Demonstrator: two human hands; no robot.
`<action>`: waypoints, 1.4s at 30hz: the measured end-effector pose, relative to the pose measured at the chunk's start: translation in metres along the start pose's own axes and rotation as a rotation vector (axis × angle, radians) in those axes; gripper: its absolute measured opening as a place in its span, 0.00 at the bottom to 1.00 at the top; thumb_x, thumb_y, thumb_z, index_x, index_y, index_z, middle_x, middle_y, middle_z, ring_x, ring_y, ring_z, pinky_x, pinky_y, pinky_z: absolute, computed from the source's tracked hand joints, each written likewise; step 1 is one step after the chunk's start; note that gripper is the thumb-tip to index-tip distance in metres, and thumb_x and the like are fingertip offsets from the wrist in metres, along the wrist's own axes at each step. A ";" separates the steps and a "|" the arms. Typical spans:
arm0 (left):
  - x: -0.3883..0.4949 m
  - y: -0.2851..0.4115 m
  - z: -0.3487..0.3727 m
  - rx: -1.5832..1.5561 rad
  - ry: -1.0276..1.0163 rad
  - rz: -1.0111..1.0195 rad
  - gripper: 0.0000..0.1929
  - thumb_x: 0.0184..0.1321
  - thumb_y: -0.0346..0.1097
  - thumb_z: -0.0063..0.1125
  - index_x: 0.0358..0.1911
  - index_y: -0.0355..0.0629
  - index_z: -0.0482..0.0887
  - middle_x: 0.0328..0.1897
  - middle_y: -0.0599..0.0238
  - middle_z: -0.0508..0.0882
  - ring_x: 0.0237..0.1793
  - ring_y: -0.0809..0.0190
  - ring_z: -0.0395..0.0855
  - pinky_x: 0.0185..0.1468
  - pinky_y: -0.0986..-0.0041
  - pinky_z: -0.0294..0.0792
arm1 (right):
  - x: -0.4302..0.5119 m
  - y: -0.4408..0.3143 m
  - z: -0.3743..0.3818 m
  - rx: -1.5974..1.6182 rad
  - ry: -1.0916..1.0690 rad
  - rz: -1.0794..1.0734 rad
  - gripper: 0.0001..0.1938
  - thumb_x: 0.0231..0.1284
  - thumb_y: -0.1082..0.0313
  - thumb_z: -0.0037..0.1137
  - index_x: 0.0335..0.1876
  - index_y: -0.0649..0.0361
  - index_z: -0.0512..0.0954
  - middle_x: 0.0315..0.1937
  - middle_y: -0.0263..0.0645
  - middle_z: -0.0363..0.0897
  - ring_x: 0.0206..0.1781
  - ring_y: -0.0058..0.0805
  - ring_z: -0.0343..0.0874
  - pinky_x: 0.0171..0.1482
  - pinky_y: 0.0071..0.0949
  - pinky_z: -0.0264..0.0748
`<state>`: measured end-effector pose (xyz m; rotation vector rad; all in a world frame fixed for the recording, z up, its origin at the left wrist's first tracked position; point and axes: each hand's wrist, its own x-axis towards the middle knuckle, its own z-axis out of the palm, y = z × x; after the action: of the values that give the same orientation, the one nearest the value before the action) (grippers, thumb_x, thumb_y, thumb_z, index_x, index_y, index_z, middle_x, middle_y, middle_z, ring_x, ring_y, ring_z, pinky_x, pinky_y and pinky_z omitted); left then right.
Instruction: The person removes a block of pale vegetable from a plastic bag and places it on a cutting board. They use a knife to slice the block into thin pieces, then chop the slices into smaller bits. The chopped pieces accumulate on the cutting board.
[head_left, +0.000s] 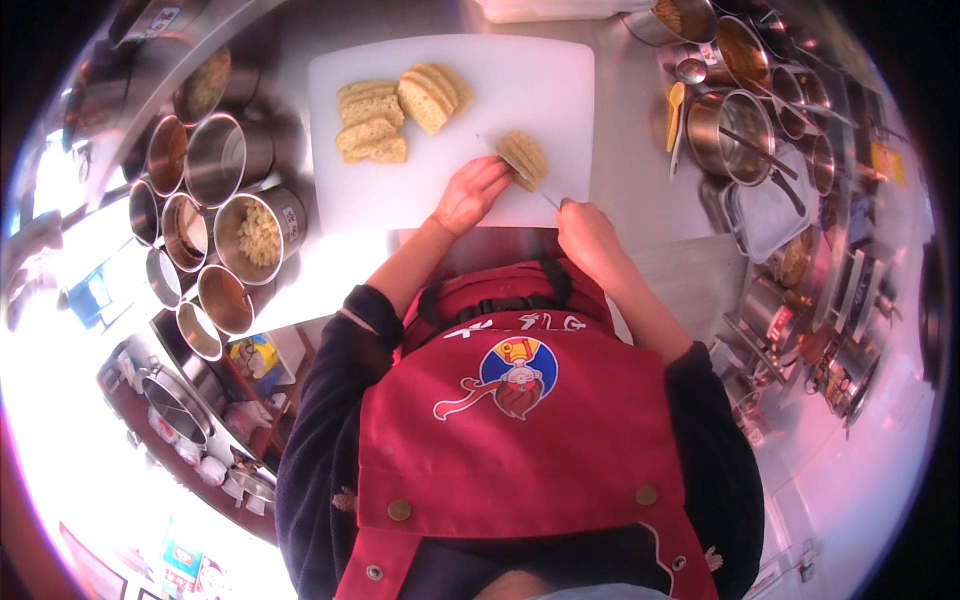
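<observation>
My right hand (589, 236) grips a knife (550, 199), its blade slanting up and left along a spongy, pale-yellow food piece (525, 157) on a white cutting board (450, 187). The piece shows parallel cuts or slices. My left hand (474, 195) has its fingertips bent against the piece's left side, close beside the blade; the fingers partly hide the blade. Farther up the board lie stacked slices (371, 120) of the same spongy food. To their right, another sliced portion (431, 94) leans fanned out. Whether it is bread or tofu is unclear.
Several metal pots stand at the left, one pot (289, 225) holding pale cubes (259, 232). On the right are more pots (705, 127), a yellow spoon (675, 101), a ladle (691, 71) and a clear lid (772, 202). A pale container (559, 9) sits beyond the board.
</observation>
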<state>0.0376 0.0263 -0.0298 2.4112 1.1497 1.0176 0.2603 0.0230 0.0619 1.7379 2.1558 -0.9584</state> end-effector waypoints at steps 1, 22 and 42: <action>0.001 0.000 0.000 -0.002 -0.006 -0.001 0.16 0.49 0.29 0.56 0.44 0.36 0.83 0.50 0.56 0.82 0.55 0.50 0.80 0.56 0.63 0.75 | 0.008 0.002 0.011 0.011 0.022 0.013 0.08 0.65 0.70 0.52 0.36 0.67 0.79 0.30 0.58 0.82 0.39 0.60 0.83 0.43 0.53 0.79; -0.002 0.001 -0.004 -0.012 0.055 0.031 0.22 0.43 0.27 0.58 0.46 0.33 0.85 0.46 0.55 0.84 0.49 0.49 0.83 0.49 0.62 0.79 | -0.007 -0.001 -0.017 0.078 -0.070 -0.053 0.13 0.69 0.66 0.53 0.34 0.70 0.77 0.30 0.62 0.80 0.39 0.64 0.80 0.41 0.53 0.75; 0.016 -0.002 -0.017 0.135 -0.026 0.012 0.18 0.49 0.31 0.61 0.47 0.40 0.83 0.50 0.62 0.81 0.48 0.56 0.79 0.51 0.64 0.72 | -0.004 0.034 0.015 0.427 0.341 -0.123 0.16 0.67 0.60 0.55 0.39 0.69 0.81 0.31 0.58 0.81 0.38 0.60 0.81 0.39 0.47 0.77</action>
<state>0.0318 0.0392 -0.0109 2.5297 1.2339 0.9368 0.2895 0.0139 0.0408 2.1123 2.4237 -1.3180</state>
